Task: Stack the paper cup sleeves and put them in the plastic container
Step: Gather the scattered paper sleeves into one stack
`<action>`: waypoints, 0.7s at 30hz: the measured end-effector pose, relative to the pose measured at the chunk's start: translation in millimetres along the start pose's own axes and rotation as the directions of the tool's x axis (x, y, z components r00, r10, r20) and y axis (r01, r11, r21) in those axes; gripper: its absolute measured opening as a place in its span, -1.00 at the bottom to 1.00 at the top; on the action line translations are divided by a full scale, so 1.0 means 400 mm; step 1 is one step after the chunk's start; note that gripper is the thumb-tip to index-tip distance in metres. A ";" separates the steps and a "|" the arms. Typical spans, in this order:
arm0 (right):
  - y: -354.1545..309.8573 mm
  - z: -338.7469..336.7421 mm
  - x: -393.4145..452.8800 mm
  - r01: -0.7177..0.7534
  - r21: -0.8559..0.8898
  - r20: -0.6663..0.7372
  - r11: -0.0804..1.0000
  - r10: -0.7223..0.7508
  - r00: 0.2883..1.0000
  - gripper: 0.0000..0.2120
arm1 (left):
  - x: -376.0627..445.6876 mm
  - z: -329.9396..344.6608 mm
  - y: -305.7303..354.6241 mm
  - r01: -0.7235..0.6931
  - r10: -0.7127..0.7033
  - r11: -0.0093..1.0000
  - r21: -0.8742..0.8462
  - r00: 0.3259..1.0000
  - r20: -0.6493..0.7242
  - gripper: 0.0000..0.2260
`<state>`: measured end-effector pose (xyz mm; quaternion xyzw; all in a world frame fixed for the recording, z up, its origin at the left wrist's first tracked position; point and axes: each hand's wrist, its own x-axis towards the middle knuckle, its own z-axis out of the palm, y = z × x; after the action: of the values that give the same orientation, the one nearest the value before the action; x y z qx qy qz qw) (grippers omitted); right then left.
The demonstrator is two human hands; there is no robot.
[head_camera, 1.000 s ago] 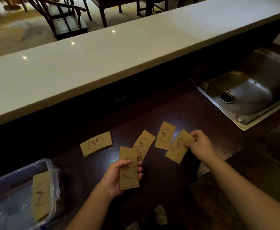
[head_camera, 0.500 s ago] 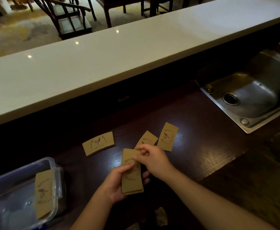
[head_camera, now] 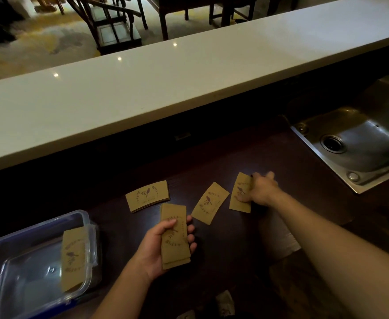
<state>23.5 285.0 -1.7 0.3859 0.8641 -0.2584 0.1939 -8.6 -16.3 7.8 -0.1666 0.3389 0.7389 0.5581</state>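
My left hand (head_camera: 159, 247) holds a small stack of brown paper cup sleeves (head_camera: 175, 236) above the dark wooden counter (head_camera: 281, 171). My right hand (head_camera: 260, 189) rests on a sleeve (head_camera: 239, 194) lying on the counter, thumb on its face and fingers at its right edge. Two more lie flat: one sleeve (head_camera: 210, 203) just left of my right hand, another sleeve (head_camera: 147, 195) further left. A clear plastic container (head_camera: 16, 240) sits at the lower left, with one sleeve (head_camera: 72, 259) leaning inside its right wall.
A long white countertop (head_camera: 165, 88) runs above the dark counter. A steel sink (head_camera: 359, 143) is set in at the right. Chairs and a table stand on the floor beyond. Small pale scraps (head_camera: 224, 300) lie near the bottom edge.
My right hand added a sleeve to the stack in my left hand, then reached right and now rests on the rightmost sleeve on the counter. The stack is thicker.
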 end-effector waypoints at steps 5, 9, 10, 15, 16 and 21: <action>0.010 -0.011 0.007 -0.014 0.081 -0.017 0.997 0.016 1.000 -0.38 | 0.006 -0.009 0.006 0.019 -0.019 1.000 -0.007 1.000 -0.023 -0.58; 0.038 -0.028 -0.021 -0.006 0.790 0.000 0.613 0.010 1.000 -0.91 | 0.008 -0.010 0.016 0.010 -0.011 0.999 -0.036 1.000 -0.029 -0.40; 0.040 -0.033 -0.039 -0.025 0.886 0.042 0.464 -0.025 0.999 -0.91 | 0.007 -0.006 0.019 0.013 -0.014 0.999 -0.036 1.000 -0.021 -0.37; -0.076 0.023 -0.158 0.049 0.928 0.066 0.369 -0.291 0.954 -0.90 | 0.010 0.009 0.024 0.034 -0.034 0.999 -0.028 0.999 0.012 -0.26; -0.109 0.046 -0.178 0.094 0.901 0.054 0.423 -0.326 0.944 -0.90 | 0.010 0.012 0.022 0.032 -0.032 0.999 0.007 0.999 0.028 -0.26; -0.208 0.135 -0.238 0.250 0.758 0.042 0.602 -0.427 0.903 -0.91 | 0.013 0.014 0.011 0.027 -0.033 0.997 0.074 0.996 0.085 -0.27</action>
<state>26.8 151.5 31.3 0.2279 0.7156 -0.6574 0.0625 -13.7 -9.1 9.9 -0.1192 0.3387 0.7241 0.5889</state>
